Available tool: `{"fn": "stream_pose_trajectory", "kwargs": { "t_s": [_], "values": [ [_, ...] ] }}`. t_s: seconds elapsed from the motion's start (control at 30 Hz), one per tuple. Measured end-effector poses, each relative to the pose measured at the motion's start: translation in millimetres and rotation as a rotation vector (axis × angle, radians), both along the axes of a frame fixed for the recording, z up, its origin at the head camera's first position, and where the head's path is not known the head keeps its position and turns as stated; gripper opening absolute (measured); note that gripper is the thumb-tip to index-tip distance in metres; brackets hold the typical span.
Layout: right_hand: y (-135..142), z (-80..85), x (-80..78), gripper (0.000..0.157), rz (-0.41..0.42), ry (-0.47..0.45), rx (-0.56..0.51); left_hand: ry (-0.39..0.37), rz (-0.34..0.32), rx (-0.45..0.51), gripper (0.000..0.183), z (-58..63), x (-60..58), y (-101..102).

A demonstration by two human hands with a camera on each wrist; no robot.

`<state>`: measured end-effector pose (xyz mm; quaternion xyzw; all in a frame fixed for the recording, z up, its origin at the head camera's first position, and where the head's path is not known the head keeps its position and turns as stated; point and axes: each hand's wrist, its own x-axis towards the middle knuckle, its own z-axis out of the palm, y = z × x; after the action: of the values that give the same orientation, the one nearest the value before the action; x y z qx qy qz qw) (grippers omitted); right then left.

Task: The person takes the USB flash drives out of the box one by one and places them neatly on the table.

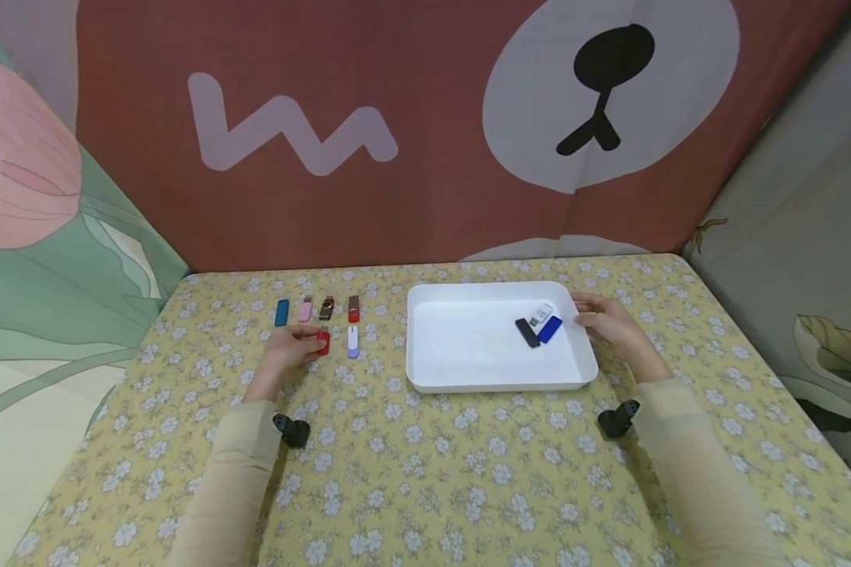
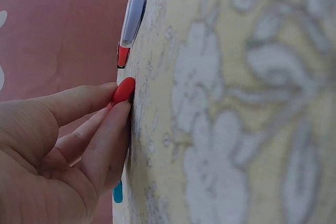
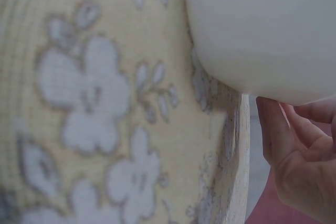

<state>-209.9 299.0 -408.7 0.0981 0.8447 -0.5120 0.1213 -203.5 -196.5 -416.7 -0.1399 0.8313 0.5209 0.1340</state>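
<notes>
My left hand [image 1: 288, 352] pinches a red USB flash drive [image 1: 323, 342] between thumb and fingers, down at the tablecloth. The left wrist view shows this red stick [image 2: 123, 90] at the fingertips, close to the cloth. Around it lie a teal stick [image 1: 281, 313], a pink one [image 1: 306, 309], a dark swivel one [image 1: 327, 309], a red swivel one [image 1: 354, 309] and a white-and-purple one [image 1: 353, 342]. My right hand [image 1: 612, 325] touches the right side of a white tray [image 1: 461, 339] with extended fingers. Black [image 1: 528, 333], white [image 1: 540, 315] and blue [image 1: 550, 329] sticks lie inside the tray.
A yellow floral cloth [image 1: 432, 465] covers the table. Behind it hangs a reddish-brown printed curtain [image 1: 425, 205], with more printed fabric at both sides. Each wrist carries a small black camera mount.
</notes>
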Motion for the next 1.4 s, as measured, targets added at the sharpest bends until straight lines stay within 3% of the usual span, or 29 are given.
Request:
{"fn": "stream_pose_trajectory", "kwargs": {
  "t_s": [0.33, 0.53, 0.67, 0.93, 1.13, 1.3, 1.4],
  "values": [
    [-2.0, 0.8, -2.3, 0.057, 0.029, -0.016, -0.006, 0.008, 0.002, 0.0, 0.042, 2.2, 2.0, -0.8],
    [4.5, -9.6, -8.3, 0.058, 0.001, -0.011, -0.003, 0.014, 0.008, -0.005, 0.042, 2.5, 3.2, -0.5],
    [-0.3, 0.5, -3.9, 0.058, 0.021, -0.027, -0.001, 0.012, 0.018, -0.012, 0.041, 1.6, 2.5, -0.7],
    [-1.0, 3.4, 0.2, 0.058, 0.037, -0.015, -0.019, 0.01, 0.047, 0.005, 0.042, 3.5, 4.2, -1.5],
    [3.3, -6.3, -2.4, 0.057, 0.022, 0.013, -0.017, 0.061, 0.078, 0.034, 0.045, 8.2, 9.1, -1.7],
    [13.3, -24.3, -14.2, 0.057, -0.014, 0.0, -0.032, 0.107, 0.114, 0.064, 0.046, 11.8, 7.4, 1.5],
    [19.0, -32.1, -20.3, 0.059, 0.006, 0.001, -0.03, 0.119, 0.115, 0.06, 0.047, 15.1, 5.7, 5.7]
  ]
}}
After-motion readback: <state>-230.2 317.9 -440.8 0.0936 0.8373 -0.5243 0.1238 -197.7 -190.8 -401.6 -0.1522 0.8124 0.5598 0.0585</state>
